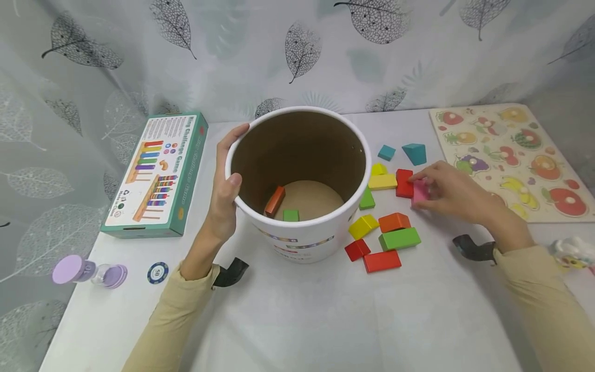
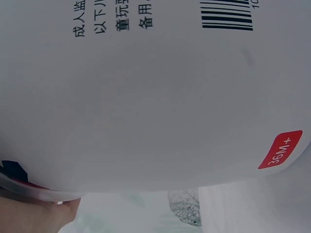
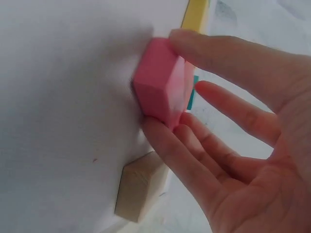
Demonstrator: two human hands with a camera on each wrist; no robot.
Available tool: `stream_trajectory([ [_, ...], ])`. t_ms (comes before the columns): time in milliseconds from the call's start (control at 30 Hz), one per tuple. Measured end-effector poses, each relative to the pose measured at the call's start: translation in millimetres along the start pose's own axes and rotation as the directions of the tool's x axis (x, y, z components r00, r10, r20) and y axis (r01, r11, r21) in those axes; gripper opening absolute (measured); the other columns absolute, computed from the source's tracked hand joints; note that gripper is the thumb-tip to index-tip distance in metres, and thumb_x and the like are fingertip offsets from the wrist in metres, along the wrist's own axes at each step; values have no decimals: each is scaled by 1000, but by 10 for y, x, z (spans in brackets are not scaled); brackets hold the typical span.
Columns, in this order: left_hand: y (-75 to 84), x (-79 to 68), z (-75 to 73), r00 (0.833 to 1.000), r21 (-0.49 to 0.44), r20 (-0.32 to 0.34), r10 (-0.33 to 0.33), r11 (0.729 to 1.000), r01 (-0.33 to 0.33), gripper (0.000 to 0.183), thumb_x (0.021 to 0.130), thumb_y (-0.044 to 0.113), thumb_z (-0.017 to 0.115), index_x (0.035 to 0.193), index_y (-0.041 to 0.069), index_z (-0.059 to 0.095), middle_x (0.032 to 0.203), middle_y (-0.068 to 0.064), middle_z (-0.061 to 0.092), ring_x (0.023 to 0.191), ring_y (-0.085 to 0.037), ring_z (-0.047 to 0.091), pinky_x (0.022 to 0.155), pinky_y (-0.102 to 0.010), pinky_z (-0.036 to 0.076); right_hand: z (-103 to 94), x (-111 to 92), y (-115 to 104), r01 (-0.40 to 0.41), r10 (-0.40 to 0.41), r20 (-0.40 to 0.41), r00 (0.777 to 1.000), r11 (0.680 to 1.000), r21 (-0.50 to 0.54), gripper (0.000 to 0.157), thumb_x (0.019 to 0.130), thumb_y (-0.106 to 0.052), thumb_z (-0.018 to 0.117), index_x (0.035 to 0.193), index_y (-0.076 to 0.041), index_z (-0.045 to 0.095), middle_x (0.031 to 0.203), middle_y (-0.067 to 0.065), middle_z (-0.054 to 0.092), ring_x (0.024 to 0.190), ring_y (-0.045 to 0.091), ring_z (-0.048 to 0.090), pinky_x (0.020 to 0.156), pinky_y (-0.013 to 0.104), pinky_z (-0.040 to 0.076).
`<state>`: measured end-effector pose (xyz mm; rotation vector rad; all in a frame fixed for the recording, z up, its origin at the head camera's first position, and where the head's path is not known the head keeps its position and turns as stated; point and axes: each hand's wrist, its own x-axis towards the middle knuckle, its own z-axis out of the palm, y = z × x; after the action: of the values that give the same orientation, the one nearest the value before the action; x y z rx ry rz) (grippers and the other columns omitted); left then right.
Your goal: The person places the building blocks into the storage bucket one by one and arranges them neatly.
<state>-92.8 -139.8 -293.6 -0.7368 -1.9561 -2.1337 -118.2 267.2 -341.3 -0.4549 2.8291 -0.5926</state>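
Note:
A large white bucket (image 1: 297, 243) with a brown inside stands mid-table. My left hand (image 1: 223, 199) grips its rim, thumb over the edge and fingers round the outside; the left wrist view shows mostly the bucket's printed wall (image 2: 146, 107). Inside lie an orange block (image 1: 275, 201) and a green block (image 1: 291, 215). To the right, my right hand (image 1: 453, 194) pinches a pink block (image 3: 155, 68) between thumb and fingers, beside a red block (image 1: 404, 183). In the right wrist view, a plain wood-coloured block (image 3: 141, 187) lies near the fingers.
More coloured blocks, including a green bar (image 1: 400, 239) and a red bar (image 1: 382, 262), lie right of the bucket. A fruit puzzle board (image 1: 492, 124) is at far right. Leftward are a game box (image 1: 153, 173), a purple-ended sand timer (image 1: 90, 271) and a round chip (image 1: 158, 273).

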Motion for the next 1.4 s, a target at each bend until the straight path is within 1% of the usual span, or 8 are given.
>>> stream_trajectory([
  [233, 5, 2, 15, 1000, 15, 10, 7, 1000, -7, 89, 82, 67, 55, 149, 16, 26, 145, -12, 37, 132, -34, 36, 107, -49, 36, -1, 75, -5, -22, 21, -30, 999, 999, -24, 55, 79, -20, 81, 126, -4, 60, 121, 21, 49, 104, 33, 44, 81, 47, 50],
  [433, 33, 16, 14, 1000, -4, 2, 19, 1000, -19, 88, 82, 66, 56, 148, 14, 28, 143, -14, 38, 131, -33, 37, 105, -46, 36, -43, 43, 1, -41, 42, 25, 999, 999, -33, 62, 79, -10, 79, 135, -5, 52, 130, 23, 46, 112, 39, 45, 84, 55, 53],
  [600, 49, 17, 2, 1000, -28, -10, 15, 999, -16, 89, 81, 66, 58, 148, 14, 28, 143, -14, 38, 131, -32, 37, 105, -46, 36, -55, 36, 16, -55, 58, 57, 997, 997, -54, 68, 77, -9, 80, 137, -1, 49, 124, 24, 51, 107, 38, 50, 78, 50, 56],
  [900, 14, -14, -7, 1000, -7, -6, -2, 1000, 2, 89, 81, 67, 57, 149, 16, 27, 144, -14, 37, 131, -34, 36, 106, -47, 35, -6, 27, 37, -31, 34, 54, 998, 998, -50, 54, 77, -10, 79, 126, 2, 60, 108, 17, 62, 93, 28, 56, 74, 40, 54],
  [1167, 14, -6, -6, 1000, -12, -4, 5, 1000, -5, 88, 82, 66, 57, 148, 15, 28, 144, -14, 37, 131, -33, 36, 105, -46, 35, -367, -99, -163, -48, 42, -105, 994, 998, -46, 59, 78, -12, 79, 132, -5, 57, 115, 21, 59, 101, 38, 57, 74, 47, 56],
  [1233, 16, -6, -9, 1000, -16, -4, 5, 1000, -5, 88, 82, 66, 57, 148, 15, 28, 143, -14, 37, 131, -33, 36, 105, -46, 35, -528, -138, -289, 3, -16, -208, 978, 998, -62, 59, 78, -9, 80, 132, -6, 58, 114, 20, 61, 98, 37, 60, 73, 29, 56],
  [1300, 15, -3, -10, 1000, -13, -5, 5, 1000, -5, 89, 82, 66, 57, 148, 15, 28, 143, -14, 37, 131, -33, 36, 105, -47, 35, -687, -153, -382, 79, -97, -322, 942, 995, -69, 63, 74, -6, 82, 133, -9, 59, 114, 18, 63, 98, 22, 62, 72, 12, 48],
  [1400, 10, 1, -7, 1000, -2, -5, 2, 1000, -2, 89, 82, 67, 57, 148, 16, 27, 144, -13, 37, 131, -34, 36, 106, -48, 35, -887, -27, -273, 301, -300, -473, 829, 951, -76, 69, 67, -4, 88, 131, -12, 63, 117, 12, 67, 96, 11, 63, 74, 0, 39],
])
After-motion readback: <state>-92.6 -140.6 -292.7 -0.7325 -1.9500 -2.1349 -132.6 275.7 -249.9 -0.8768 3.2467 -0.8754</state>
